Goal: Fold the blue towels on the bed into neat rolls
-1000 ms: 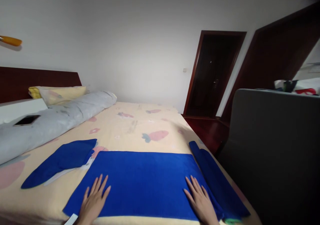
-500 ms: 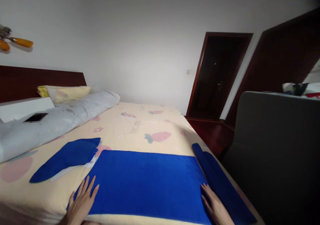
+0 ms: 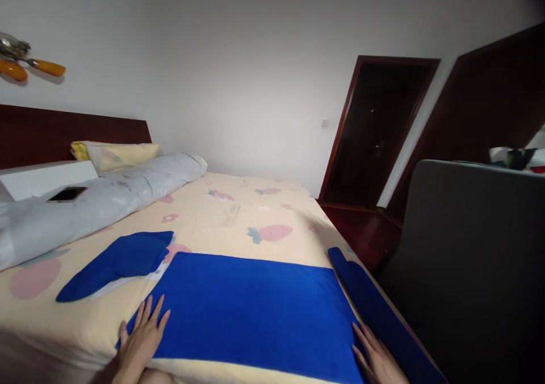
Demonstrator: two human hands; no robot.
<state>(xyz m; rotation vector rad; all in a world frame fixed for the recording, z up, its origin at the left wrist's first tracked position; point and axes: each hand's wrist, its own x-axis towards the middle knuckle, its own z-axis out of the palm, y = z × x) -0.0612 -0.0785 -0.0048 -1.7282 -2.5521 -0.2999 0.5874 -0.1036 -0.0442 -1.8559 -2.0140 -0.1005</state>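
Bed, one, spreads widest, its cream cover printed with pink strawberries. One dark grey panel stands beside it at the right. One long pale grey roll lies across the far left of the bed, with one white box and one yellowish pillow behind it.

Blue fabric lies on the bed in three places. Largest is one flat cloth, four-sided, bright blue and mostly smooth, near the front edge. Right of it, close alongside, runs one long, darker blue bundle; whether it is one piece or two, I cannot tell. Left is one smaller curved blue piece, with white showing along its lower edge.

Two hands are in view. The left hand rests open, fingers spread, on the flat cloth's left edge. The right hand is open too, fingers extended at its right edge; neither grips anything.

Smallest is one dark phone, on the grey roll.
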